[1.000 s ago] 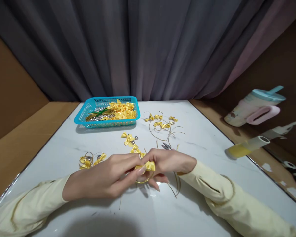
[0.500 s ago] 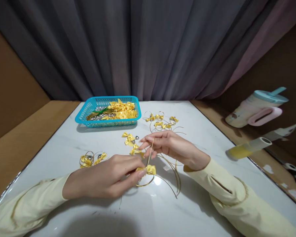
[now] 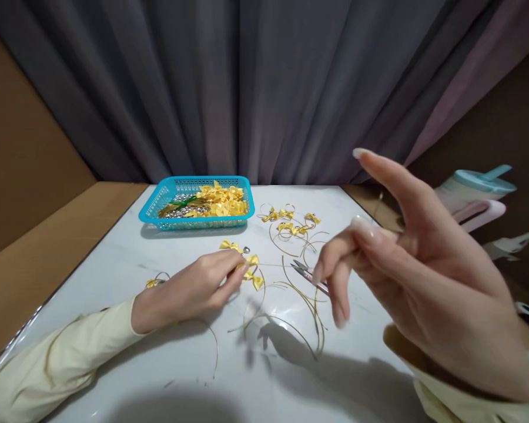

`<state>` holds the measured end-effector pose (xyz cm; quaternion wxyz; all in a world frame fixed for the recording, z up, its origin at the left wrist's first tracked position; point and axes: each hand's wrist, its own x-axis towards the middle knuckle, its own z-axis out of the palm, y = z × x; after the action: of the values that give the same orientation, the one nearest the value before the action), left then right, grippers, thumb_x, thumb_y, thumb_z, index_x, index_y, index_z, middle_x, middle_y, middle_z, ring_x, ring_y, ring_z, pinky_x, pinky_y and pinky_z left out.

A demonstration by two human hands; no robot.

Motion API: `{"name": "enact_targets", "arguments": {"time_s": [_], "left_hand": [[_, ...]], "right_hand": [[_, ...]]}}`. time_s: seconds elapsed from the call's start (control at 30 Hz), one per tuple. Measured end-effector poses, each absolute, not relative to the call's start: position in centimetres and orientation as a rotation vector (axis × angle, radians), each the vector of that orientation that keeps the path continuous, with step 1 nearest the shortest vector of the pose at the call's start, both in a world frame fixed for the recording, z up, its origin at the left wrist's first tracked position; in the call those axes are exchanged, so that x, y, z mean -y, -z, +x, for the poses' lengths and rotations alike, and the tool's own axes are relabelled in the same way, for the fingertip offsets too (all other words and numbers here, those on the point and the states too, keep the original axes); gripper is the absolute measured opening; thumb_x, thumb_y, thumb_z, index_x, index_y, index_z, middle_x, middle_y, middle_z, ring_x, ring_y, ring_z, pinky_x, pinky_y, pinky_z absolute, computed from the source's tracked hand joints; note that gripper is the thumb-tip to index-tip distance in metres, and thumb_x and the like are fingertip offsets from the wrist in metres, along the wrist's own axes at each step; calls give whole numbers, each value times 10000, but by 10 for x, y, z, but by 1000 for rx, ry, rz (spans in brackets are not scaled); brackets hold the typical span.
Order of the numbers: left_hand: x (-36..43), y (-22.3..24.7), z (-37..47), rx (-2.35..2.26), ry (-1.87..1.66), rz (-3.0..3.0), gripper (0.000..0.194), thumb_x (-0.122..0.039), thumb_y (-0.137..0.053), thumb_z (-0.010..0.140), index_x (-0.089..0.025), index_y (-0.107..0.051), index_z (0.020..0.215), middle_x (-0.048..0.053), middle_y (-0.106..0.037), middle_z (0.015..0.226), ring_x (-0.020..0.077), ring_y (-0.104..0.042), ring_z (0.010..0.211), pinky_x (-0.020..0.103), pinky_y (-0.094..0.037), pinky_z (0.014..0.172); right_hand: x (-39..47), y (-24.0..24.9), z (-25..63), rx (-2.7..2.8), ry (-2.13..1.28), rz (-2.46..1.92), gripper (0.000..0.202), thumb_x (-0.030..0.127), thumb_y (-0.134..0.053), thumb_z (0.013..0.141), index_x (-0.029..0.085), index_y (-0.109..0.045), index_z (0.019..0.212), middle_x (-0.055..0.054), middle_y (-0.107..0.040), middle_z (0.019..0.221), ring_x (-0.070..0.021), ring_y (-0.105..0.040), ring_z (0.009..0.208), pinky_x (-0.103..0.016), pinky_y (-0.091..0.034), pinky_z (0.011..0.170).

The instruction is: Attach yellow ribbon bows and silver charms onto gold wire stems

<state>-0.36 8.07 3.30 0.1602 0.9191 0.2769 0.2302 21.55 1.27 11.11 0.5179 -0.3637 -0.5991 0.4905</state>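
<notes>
My left hand (image 3: 203,285) is closed in a pinch on a yellow bow (image 3: 251,271), and a thin gold cord (image 3: 273,265) runs from it to the right. Raised close to the camera, my right hand (image 3: 405,264) pinches the cord between thumb and a bent finger, its index finger stretched up. Small scissors (image 3: 303,271) lie on the table just left of my right hand's fingers. Loose gold cords (image 3: 306,299) curve over the white tabletop between my hands. Another bow (image 3: 230,245) with a silver bell (image 3: 245,250) lies beyond my left hand.
A blue basket (image 3: 196,223) holds yellow bows, silver bells and gold cords at the back left. Finished-looking bows with cords (image 3: 286,226) lie at the back centre. A tumbler (image 3: 480,185) stands at the right, partly behind my right hand, near a white bottle (image 3: 511,244).
My right hand has moved right and up towards the camera, drawing the cord out. My left hand has shifted slightly forward with the bow. The scissors have come into view.
</notes>
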Motion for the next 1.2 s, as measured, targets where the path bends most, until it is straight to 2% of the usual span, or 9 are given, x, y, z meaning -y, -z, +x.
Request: {"name": "enact_targets", "arguments": {"time_s": [0.1,0.17,0.23,0.37,0.47,0.63,0.73,0.87,1.2], "left_hand": [[-88,-28,-4,-897,-851,2567,195,-162,-376,914,-164,-445,732,-32,-418,638,98,-386,547,231,-328,539],[-89,-28,-5,-963,-975,2490,178,-182,-394,913,-161,-470,753,-25,-451,647,99,-409,559,225,-338,534],[-89,-29,-5,-1012,-1082,2403,163,-197,-411,910,-155,-502,781,-20,-481,652,100,-432,568,220,-350,533],[-86,-33,-7,-978,-1226,2271,154,-186,-432,901,-156,-519,777,-26,-486,631,93,-437,557,215,-359,534],[-83,-35,-8,-913,-1298,2230,138,-169,-437,896,-158,-517,784,-24,-485,634,94,-440,560,219,-365,543],[-81,-35,-7,-851,-1397,2192,148,-160,-427,894,-159,-508,771,-17,-477,640,103,-436,571,233,-362,544],[-77,-36,-8,-809,-1345,2144,155,-166,-417,904,-165,-502,774,-27,-459,633,97,-422,567,227,-354,533],[-70,-40,-7,-752,-1186,2034,184,-175,-406,920,-176,-493,758,-39,-452,641,83,-414,570,200,-354,529],[-62,-44,-5,-696,-1073,1862,214,-190,-395,934,-185,-505,751,-42,-463,669,71,-417,596,172,-365,554]], "right_hand": [[-2,-106,209,1539,-1315,-864,527,267,-401,939,434,-113,1347,20,-660,748,-111,-609,508,-257,-490,540],[-1,-101,203,1605,-1505,-901,334,297,-395,940,333,-286,1253,-4,-668,777,-114,-628,588,-262,-498,603],[-4,-95,196,1652,-1650,-960,123,306,-405,937,228,-455,1018,-22,-680,768,-125,-642,688,-275,-497,687],[-13,-87,187,1836,-1305,-1102,171,260,-578,845,170,-642,715,-24,-694,740,-143,-617,773,-284,-455,746],[-13,-88,189,1897,-891,-1036,73,203,-665,770,203,-731,739,-9,-688,660,-140,-583,697,-281,-439,712],[-12,-93,194,1778,-930,-1041,113,193,-624,795,209,-734,821,0,-681,596,-82,-525,439,-200,-411,443],[-17,-90,191,1722,-1051,-1113,150,193,-549,844,181,-693,881,17,-621,491,-86,-553,451,-187,-459,507],[-20,-83,185,1724,-1173,-1128,156,218,-498,870,145,-618,802,11,-605,481,-93,-587,475,-176,-464,513],[-13,-80,182,1814,-905,-1240,190,227,-498,873,176,-646,765,32,-609,466,-66,-552,426,-138,-416,455]]}}
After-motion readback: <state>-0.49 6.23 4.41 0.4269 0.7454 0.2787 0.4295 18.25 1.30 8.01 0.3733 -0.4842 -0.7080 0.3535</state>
